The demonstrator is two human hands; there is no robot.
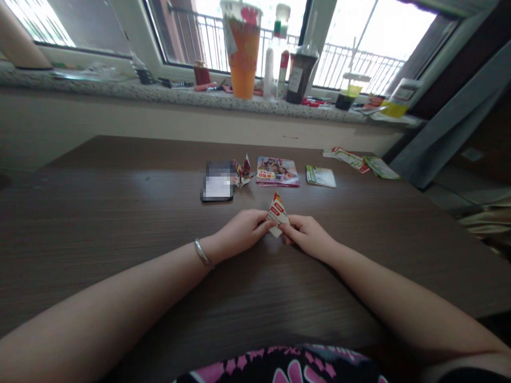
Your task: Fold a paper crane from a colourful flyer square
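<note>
A small folded piece of printed paper [277, 214], red and white, stands up as a triangle between my two hands on the dark wooden table [120, 213]. My left hand [242, 230], with a silver bracelet on its wrist, pinches the paper's left edge. My right hand [306, 234] pinches its right lower edge. Both hands rest on the tabletop with fingers closed on the paper.
Behind the hands lie a phone [217, 182], a finished folded paper figure [244, 172], a colourful leaflet [277, 171], a green card [321, 176] and more leaflets [351, 158]. Cups [242, 50] and bottles [280, 53] stand on the stone windowsill.
</note>
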